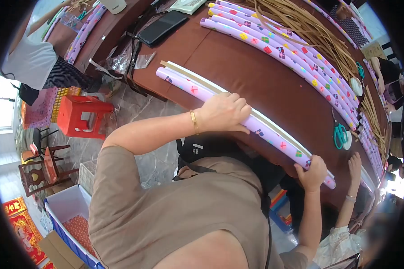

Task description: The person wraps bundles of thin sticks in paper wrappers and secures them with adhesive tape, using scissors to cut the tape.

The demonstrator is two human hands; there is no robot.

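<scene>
A lilac wrapping paper roll (267, 134) printed with small coloured gift boxes lies slantwise along the near edge of the brown table. Across its middle my left hand (224, 112) is closed, palm down, with the fingers over the top. Near its right end my right hand (313, 174) grips it, thumb lying over the paper. A narrow tan strip (184, 71) runs along the far side of the roll, beside a white paper edge. Part of the strip is hidden under my left hand.
Several similar rolls (274, 47) lie farther back on the table (202, 58), beside a heap of tan strips (296, 22). Teal scissors (340, 136) and white tape (347, 141) are at the right, near another person's hand (354, 166). A red stool (83, 114) stands left.
</scene>
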